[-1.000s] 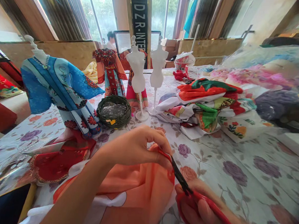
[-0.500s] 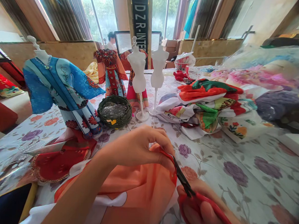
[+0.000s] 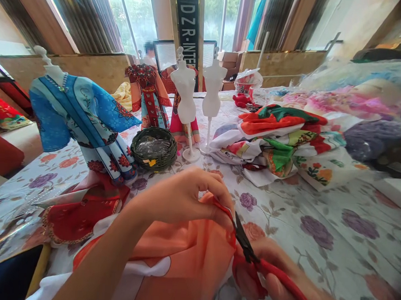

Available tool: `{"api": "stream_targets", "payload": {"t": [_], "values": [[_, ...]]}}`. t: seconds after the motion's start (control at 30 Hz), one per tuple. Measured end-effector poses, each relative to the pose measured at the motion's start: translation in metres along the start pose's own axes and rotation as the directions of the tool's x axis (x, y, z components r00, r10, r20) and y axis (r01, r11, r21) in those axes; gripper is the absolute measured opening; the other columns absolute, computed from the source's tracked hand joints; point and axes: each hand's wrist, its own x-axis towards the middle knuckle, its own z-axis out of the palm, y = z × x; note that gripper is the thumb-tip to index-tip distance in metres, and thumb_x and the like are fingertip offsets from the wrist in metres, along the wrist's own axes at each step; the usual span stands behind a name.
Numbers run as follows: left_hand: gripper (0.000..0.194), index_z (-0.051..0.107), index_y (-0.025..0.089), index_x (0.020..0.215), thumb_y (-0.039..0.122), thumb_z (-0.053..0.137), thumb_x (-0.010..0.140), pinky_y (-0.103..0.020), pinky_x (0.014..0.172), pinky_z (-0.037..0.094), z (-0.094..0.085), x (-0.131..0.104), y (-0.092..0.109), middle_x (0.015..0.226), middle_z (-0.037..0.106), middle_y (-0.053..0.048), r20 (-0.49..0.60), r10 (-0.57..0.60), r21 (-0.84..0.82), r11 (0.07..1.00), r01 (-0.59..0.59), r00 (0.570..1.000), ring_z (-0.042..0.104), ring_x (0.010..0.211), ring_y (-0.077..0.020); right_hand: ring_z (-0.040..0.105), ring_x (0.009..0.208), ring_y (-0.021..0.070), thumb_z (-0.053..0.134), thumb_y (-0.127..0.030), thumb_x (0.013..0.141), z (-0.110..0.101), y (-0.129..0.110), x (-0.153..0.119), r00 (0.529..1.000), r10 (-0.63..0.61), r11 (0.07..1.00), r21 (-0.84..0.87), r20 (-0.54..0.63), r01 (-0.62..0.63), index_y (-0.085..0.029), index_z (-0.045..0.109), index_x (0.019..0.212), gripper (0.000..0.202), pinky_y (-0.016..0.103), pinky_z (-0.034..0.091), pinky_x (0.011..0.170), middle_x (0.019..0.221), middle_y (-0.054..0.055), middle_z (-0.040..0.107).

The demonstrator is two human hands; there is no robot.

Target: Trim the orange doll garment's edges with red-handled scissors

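Note:
Orange fabric (image 3: 181,248) with a red edge and white parts lies bunched at the front centre. My left hand (image 3: 187,196) pinches its upper red edge between thumb and fingers. Red-handled scissors (image 3: 248,250) with dark blades are in my right hand (image 3: 281,272), its fingers wrapped round the handles. The blades are slightly parted and point up and left, against the fabric edge just beside my left fingertips. Whether the fabric lies between the blades is hard to tell.
Behind my hands are a dark green basket (image 3: 154,149), two white mannequins (image 3: 184,90) and a blue-robed mannequin (image 3: 77,106). Piled fabrics (image 3: 272,141) lie at right. A red cloth (image 3: 81,215) and a phone (image 3: 9,274) are at left. A person (image 3: 149,54) is in the background.
The scissors' blades have parted a little and their handles have spread as my right hand's fingers shifted. My left hand and the fabric have hardly moved.

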Motion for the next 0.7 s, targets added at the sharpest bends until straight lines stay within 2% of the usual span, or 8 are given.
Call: {"api": "stream_targets", "payload": {"t": [0.1, 0.17, 0.3, 0.4, 0.5, 0.6, 0.7], "values": [[0.004, 0.069, 0.012, 0.071, 0.014, 0.071, 0.074, -0.022, 0.068, 0.045, -0.001, -0.001, -0.001, 0.072, 0.061, -0.002, 0.003, 0.002, 0.010, 1.000, -0.002, 1.000, 0.055, 0.072, -0.0117, 0.024, 0.050, 0.0114, 0.038, -0.083, 0.072, 0.000, 0.012, 0.003, 0.997, -0.021, 0.997, 0.071, 0.075, 0.016, -0.021, 0.031, 0.055, 0.064, 0.028, 0.021, 0.048, 0.053, -0.005, 0.027], [0.004, 0.069, 0.012, 0.071, 0.014, 0.071, 0.074, -0.022, 0.068, 0.045, -0.002, -0.001, 0.000, 0.072, 0.061, -0.002, 0.010, -0.002, 0.018, 1.000, 0.002, 1.000, 0.055, 0.073, -0.0121, 0.024, 0.050, 0.0109, 0.039, -0.084, 0.070, 0.001, 0.014, 0.003, 0.998, 0.015, 0.993, 0.113, 0.069, -0.023, -0.021, 0.032, 0.056, 0.065, 0.027, 0.021, 0.047, 0.052, -0.005, 0.027], [0.003, 0.069, 0.012, 0.072, 0.014, 0.071, 0.074, -0.023, 0.069, 0.045, -0.002, -0.002, 0.001, 0.073, 0.062, -0.003, 0.016, -0.011, 0.036, 0.999, 0.010, 1.000, 0.056, 0.074, -0.0130, 0.024, 0.052, 0.0120, 0.045, -0.085, 0.063, 0.002, -0.001, 0.001, 0.988, 0.144, 0.978, 0.140, 0.061, -0.152, -0.022, 0.036, 0.058, 0.064, 0.026, 0.025, 0.047, 0.055, -0.004, 0.028], [0.003, 0.070, 0.011, 0.072, 0.013, 0.070, 0.074, -0.023, 0.069, 0.045, -0.002, -0.002, 0.001, 0.072, 0.062, -0.002, 0.027, -0.005, 0.035, 0.999, 0.004, 1.000, 0.056, 0.075, -0.0131, 0.027, 0.055, 0.0130, 0.049, -0.083, 0.063, 0.001, -0.008, -0.001, 0.973, 0.231, 0.964, 0.133, 0.010, -0.230, -0.022, 0.041, 0.060, 0.061, 0.026, 0.032, 0.048, 0.060, -0.002, 0.030], [0.002, 0.071, 0.012, 0.073, 0.011, 0.069, 0.075, -0.022, 0.068, 0.044, -0.002, -0.002, 0.000, 0.072, 0.062, -0.002, 0.035, 0.012, 0.041, 0.999, -0.013, 0.999, 0.055, 0.074, -0.0125, 0.030, 0.053, 0.0131, 0.047, -0.086, 0.059, 0.001, 0.001, -0.002, 0.980, 0.199, 0.966, 0.164, 0.030, -0.201, -0.022, 0.046, 0.062, 0.064, 0.026, 0.037, 0.047, 0.058, -0.002, 0.033], [0.004, 0.071, 0.011, 0.074, 0.008, 0.069, 0.074, -0.022, 0.067, 0.044, -0.001, -0.003, 0.000, 0.071, 0.062, -0.002, 0.039, 0.016, 0.047, 0.999, -0.017, 0.999, 0.055, 0.074, -0.0122, 0.032, 0.055, 0.0140, 0.049, -0.083, 0.062, 0.001, 0.015, -0.005, 0.975, 0.221, 0.964, 0.155, -0.028, -0.215, -0.022, 0.049, 0.062, 0.061, 0.027, 0.038, 0.050, 0.061, -0.001, 0.035], [0.004, 0.071, 0.012, 0.072, 0.008, 0.070, 0.073, -0.022, 0.067, 0.044, -0.001, -0.005, 0.000, 0.071, 0.062, -0.002, 0.047, 0.016, 0.041, 0.999, -0.018, 0.999, 0.055, 0.074, -0.0124, 0.038, 0.058, 0.0164, 0.054, -0.080, 0.062, 0.002, 0.024, -0.010, 0.968, 0.235, 0.960, 0.177, -0.086, -0.217, -0.025, 0.058, 0.072, 0.056, 0.030, 0.044, 0.057, 0.065, 0.000, 0.041]]}}
